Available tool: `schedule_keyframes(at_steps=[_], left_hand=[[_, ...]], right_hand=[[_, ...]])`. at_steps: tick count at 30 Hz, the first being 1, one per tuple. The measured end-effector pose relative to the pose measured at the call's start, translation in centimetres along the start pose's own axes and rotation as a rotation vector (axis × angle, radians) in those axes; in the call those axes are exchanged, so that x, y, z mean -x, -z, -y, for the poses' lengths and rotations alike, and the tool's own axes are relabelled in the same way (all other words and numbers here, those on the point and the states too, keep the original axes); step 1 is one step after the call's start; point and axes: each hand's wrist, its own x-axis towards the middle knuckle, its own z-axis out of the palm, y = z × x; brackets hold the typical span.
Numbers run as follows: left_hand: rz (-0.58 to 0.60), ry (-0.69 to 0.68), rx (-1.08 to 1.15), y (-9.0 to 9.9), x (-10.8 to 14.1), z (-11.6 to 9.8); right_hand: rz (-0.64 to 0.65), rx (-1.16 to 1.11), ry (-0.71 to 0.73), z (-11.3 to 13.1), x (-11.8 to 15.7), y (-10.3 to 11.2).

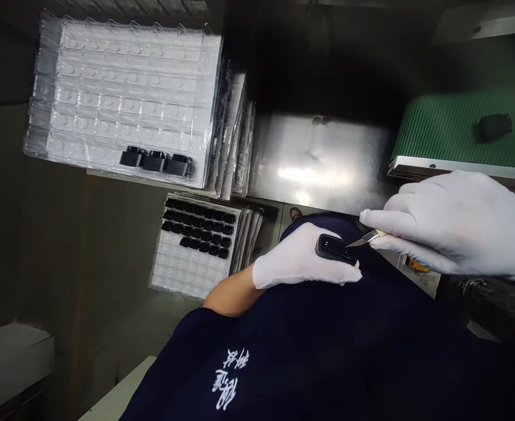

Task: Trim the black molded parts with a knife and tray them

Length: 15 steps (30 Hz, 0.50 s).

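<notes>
My left hand (303, 255), in a white glove, is closed around a small black plastic part (337, 248) in front of my dark blue shirt. The part's hollow side faces up. In my white-gloved right hand (450, 225) a craft knife (366, 238) is pinched between thumb and fingers. Its pointed blade reaches left, with the tip at the right part of the black piece. Whether the tip touches it, I cannot tell.
A clear tray (130, 99) at upper left holds three black parts (155, 161) on stacked trays. Below it, another tray (191, 272) holds several. A green ribbed conveyor belt (445, 131) at right carries a black part (494, 127). A shiny metal surface (318, 158) lies between.
</notes>
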Motion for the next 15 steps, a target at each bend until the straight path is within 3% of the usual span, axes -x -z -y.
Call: schedule_keyframes(at_steps=[2, 4, 10, 15], left_hand=[[-0.013, -0.012, -0.032, -0.13, 0.08, 0.00], [-0.025, -0.030, -0.073, -0.25, 0.14, 0.05], [-0.034, -0.051, -0.144, -0.53, 0.24, 0.35], [-0.028, -0.044, -0.153, -0.73, 0.25, 0.38]], right_hand=[[0.022, 0.136, 0.158, 0.27, -0.41, 0.42], [-0.007, 0.210, 0.218, 0.40, -0.63, 0.78], [0.121, 0.124, 0.137, 0.36, -0.66, 1.11], [0.106, 0.215, 0.196, 0.34, -0.55, 0.84]])
